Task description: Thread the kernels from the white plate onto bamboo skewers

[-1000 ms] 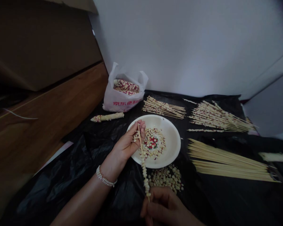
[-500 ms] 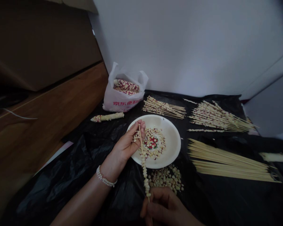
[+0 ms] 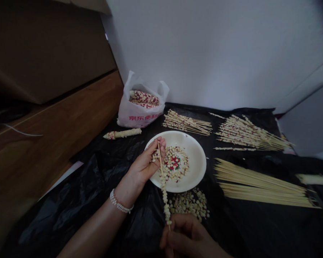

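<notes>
A thin skewer [image 3: 164, 193] threaded with pale corn kernels slants across the front of the white bowl [image 3: 197, 163]. Its lower end is pinched in my right hand [image 3: 188, 234], at the bottom of the view. My left hand [image 3: 145, 163], with a beaded bracelet at the wrist, is over the bowl's left side, its curled fingers cupping kernels, with the skewer's tip at its fingertips. Loose kernels [image 3: 179, 170], cream and dark red, lie in the bowl. A second heap of kernels [image 3: 191, 204] is on the black plastic sheet [image 3: 140, 222] in front of the bowl.
Behind the bowl stands a white plastic bag [image 3: 140, 116] with speckled corn cobs. A mostly stripped cob [image 3: 123, 134] lies left. Threaded skewers [image 3: 187, 122] are behind, more [image 3: 247, 134] at right. Bare skewers [image 3: 258, 182] lie nearer. A pale wall [image 3: 210, 53] rises behind.
</notes>
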